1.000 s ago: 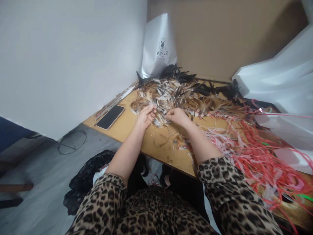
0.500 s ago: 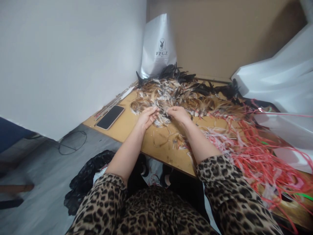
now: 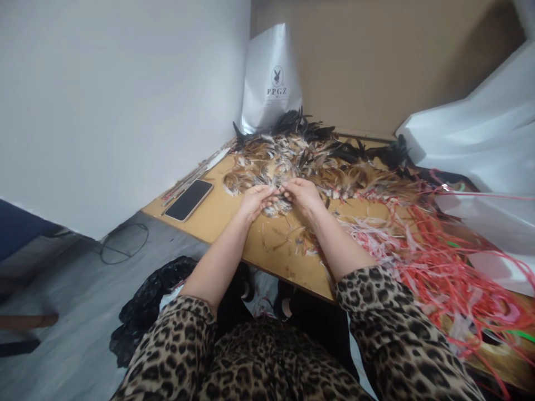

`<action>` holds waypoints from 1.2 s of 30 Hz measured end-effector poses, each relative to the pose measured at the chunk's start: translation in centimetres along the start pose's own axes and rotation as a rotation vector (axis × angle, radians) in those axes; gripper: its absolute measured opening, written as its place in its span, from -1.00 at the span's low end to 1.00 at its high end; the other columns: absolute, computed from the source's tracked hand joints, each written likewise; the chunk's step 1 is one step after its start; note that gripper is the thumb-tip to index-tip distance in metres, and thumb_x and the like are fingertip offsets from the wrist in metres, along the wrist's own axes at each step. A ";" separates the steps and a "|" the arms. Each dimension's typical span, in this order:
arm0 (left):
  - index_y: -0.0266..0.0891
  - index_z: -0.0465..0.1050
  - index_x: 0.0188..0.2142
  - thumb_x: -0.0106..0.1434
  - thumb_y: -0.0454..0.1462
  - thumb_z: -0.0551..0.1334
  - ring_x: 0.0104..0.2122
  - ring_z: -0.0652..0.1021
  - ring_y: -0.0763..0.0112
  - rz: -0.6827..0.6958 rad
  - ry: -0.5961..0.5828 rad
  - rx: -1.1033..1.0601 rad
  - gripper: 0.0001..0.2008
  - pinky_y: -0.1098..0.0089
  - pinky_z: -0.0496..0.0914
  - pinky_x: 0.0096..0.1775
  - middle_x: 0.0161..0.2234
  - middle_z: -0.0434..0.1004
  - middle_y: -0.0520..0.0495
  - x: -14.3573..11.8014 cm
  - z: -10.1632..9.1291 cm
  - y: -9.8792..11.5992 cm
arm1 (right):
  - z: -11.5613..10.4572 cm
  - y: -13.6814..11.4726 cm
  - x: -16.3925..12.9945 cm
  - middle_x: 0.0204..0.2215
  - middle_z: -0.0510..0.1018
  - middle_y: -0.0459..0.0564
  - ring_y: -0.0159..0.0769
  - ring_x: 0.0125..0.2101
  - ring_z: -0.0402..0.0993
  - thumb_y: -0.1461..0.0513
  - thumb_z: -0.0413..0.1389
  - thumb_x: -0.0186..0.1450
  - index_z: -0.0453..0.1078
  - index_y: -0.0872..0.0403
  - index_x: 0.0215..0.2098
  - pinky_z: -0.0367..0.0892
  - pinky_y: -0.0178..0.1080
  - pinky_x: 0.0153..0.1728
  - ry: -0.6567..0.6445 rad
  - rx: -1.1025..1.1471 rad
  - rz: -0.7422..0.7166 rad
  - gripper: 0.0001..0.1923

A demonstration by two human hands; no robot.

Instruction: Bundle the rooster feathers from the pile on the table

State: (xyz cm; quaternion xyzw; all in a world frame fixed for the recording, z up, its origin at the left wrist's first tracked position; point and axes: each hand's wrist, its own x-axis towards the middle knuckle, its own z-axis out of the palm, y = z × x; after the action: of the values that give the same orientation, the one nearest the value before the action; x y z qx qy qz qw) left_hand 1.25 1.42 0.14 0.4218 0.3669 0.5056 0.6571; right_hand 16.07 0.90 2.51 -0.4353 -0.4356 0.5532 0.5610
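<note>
My left hand (image 3: 258, 201) is closed in a pinch over the front of a feather pile (image 3: 288, 147). What looks like a pale tan feather (image 3: 273, 170) rises from its fingertips. Close beside it, my right hand (image 3: 301, 195) also pinches, its fingertips almost meeting those of the left. Whatever lies between the right fingers is too small to make out. The feathers are brown and whitish in front, with black ones (image 3: 296, 122) along the back. Some white and brown feathers lie beneath both hands.
A phone (image 3: 189, 199) lies left on the wooden table (image 3: 234, 236). Tangled pink and red plastic strips (image 3: 443, 262) spread over the right side. A silver bag (image 3: 271, 72) stands at the back, with white sacks (image 3: 476, 133) at right. A black plastic bag (image 3: 146, 306) lies on the floor.
My hands have come together: the left moved slightly right and the right moved slightly left, so their fingertips now nearly touch. The feather pile and phone stay in place.
</note>
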 end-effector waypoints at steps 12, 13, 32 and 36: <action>-0.38 0.47 -0.39 -0.04 -0.25 0.36 -0.55 0.50 0.60 0.001 -0.039 0.025 -0.77 0.63 0.30 -0.56 -0.42 0.56 -0.11 -0.2 0.3 -0.1 | 0.3 0.2 -0.1 -0.74 0.28 -0.23 -0.54 -0.69 0.10 0.09 0.22 -0.09 0.30 0.11 -0.61 0.02 -0.39 -0.62 0.008 -0.161 -0.127 -0.72; -0.38 0.47 -0.40 -0.04 -0.26 0.36 -0.55 0.50 0.60 0.002 -0.042 0.024 -0.77 0.63 0.30 -0.56 -0.43 0.55 -0.11 -0.1 0.3 -0.1 | 0.3 0.2 -0.1 -0.74 0.27 -0.23 -0.54 -0.68 0.09 0.09 0.22 -0.08 0.30 0.11 -0.60 0.03 -0.39 -0.61 0.008 -0.166 -0.126 -0.72; -0.34 0.41 -0.47 -0.01 -0.30 0.33 -0.63 0.35 0.73 0.121 0.164 -0.114 -0.85 0.66 0.19 -0.60 -0.55 0.45 0.05 0.2 0.1 0.8 | -0.2 1.3 0.1 -0.58 0.48 -0.07 -0.42 -0.54 0.30 0.16 0.12 0.03 0.45 0.14 -0.52 0.18 -0.36 -0.45 -0.057 -0.760 -0.241 -0.81; -0.35 0.41 -0.47 -0.01 -0.30 0.33 -0.65 0.35 0.71 0.114 0.162 -0.102 -0.85 0.64 0.19 -0.61 -0.55 0.45 0.04 0.1 0.2 0.7 | 0.6 0.7 -1.2 -0.55 0.51 -0.02 -0.34 -0.51 0.35 0.16 0.11 0.06 0.47 0.09 -0.50 0.15 -0.32 -0.45 -0.091 -1.191 -0.252 -0.83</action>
State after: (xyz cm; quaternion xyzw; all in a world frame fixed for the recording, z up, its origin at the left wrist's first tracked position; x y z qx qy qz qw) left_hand 1.21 1.59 0.90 0.3657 0.3683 0.5925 0.6161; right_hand 15.28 -0.28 1.99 -0.5954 -0.7418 0.1620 0.2628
